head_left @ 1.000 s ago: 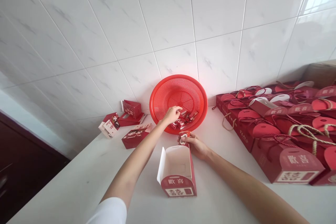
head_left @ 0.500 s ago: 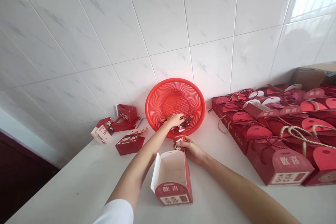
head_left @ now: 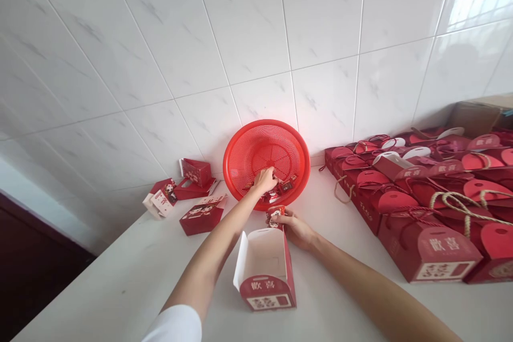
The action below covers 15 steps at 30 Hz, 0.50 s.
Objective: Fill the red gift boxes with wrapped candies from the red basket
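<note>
My left hand (head_left: pixel 265 180) reaches into a red plastic basket (head_left: pixel 227 163) that leans tilted against the wall. Its fingers are curled together over small shiny red and brown wrapped packets (head_left: pixel 286 186); what they grip, if anything, is hidden. Between the thumb and fingers of my right hand (head_left: pixel 298 230) is a small red packet (head_left: pixel 274 217) with a pale printed figure, just in front of the basket's rim. Below it stands an open red gift box (head_left: pixel 267 284), its white inside showing and its flaps spread.
Several red gift boxes with cord handles (head_left: pixel 430 243) stand packed together at the right. On the left lie a low red box (head_left: pixel 202 219), a red and white box (head_left: pixel 161 199) and another small red box (head_left: pixel 196 172). A tiled wall (head_left: pixel 260 26) backs the white table (head_left: pixel 152 278).
My left hand has shifted slightly within the basket, its fingers now bent down more toward the packets. My right hand still holds the red packet in nearly the same spot.
</note>
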Motion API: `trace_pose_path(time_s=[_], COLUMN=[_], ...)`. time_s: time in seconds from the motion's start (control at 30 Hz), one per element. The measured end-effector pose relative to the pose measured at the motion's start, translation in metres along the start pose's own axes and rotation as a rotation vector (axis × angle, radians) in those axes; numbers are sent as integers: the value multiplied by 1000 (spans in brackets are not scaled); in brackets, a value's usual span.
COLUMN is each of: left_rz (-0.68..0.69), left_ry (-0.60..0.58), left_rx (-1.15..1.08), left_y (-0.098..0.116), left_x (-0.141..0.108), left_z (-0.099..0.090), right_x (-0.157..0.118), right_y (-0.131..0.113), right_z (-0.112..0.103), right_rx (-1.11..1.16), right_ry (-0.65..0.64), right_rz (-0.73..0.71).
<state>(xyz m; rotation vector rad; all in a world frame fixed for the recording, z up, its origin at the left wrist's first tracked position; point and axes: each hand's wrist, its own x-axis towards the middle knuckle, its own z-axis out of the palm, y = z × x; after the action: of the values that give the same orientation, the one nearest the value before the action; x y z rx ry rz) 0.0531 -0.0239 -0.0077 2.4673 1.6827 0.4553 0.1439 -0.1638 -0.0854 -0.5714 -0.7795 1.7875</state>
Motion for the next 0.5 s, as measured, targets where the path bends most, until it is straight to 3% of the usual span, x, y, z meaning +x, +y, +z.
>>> trace_pose_path(time_s=[0.2,0.5], left_rz=[-77,-74], left_ry=[24,-59], left_rx=[38,41], left_y=[5,4], left_x=[-4,-4], left_z=[6,-5], right_x=[-1,-1], right_y=[-1,-1], right_z=[1,0], right_rx=[-18,-11], right_ry=[1,8], right_rz=[-4,15])
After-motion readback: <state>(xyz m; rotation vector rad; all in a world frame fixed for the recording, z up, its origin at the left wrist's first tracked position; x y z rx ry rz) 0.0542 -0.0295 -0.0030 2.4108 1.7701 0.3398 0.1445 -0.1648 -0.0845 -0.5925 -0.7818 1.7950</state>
